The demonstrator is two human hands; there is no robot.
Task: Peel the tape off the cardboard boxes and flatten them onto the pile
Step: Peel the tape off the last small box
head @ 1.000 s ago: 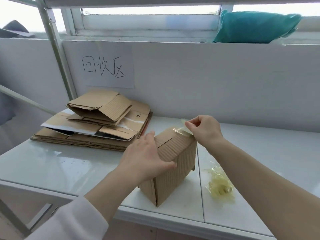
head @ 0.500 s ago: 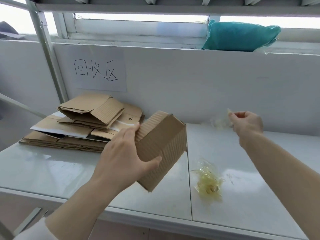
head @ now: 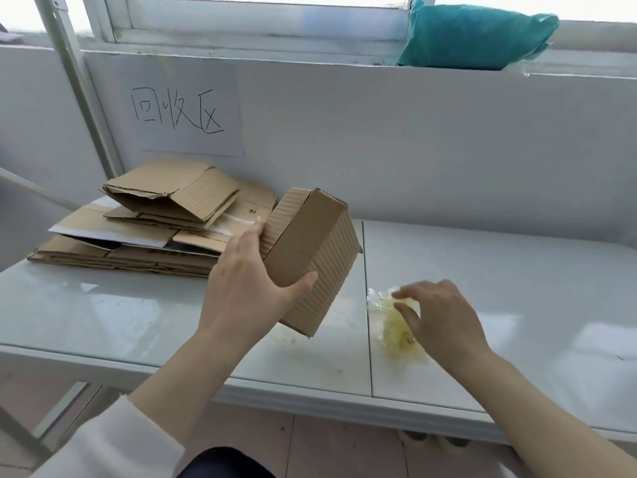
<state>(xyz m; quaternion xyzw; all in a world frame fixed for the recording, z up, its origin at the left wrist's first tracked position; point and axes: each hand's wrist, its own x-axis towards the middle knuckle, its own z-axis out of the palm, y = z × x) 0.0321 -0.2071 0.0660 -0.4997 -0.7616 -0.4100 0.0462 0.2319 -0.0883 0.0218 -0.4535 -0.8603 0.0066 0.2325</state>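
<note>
Above a white surface (head: 517, 288), the left hand (head: 248, 291) grips a brown corrugated cardboard box (head: 310, 257), tilted beside the pile of flattened cardboard (head: 138, 243), likely for collapsing. The right hand (head: 444, 315), fingers bent, touches a crumpled wad of yellowish tape (head: 396, 334), apparently discarding a strip; any pinch is unclear.

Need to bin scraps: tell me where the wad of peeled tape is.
Head view: the wad of peeled tape lies on the white table, right of its seam, under the right hand, beside the cardboard box.
</note>
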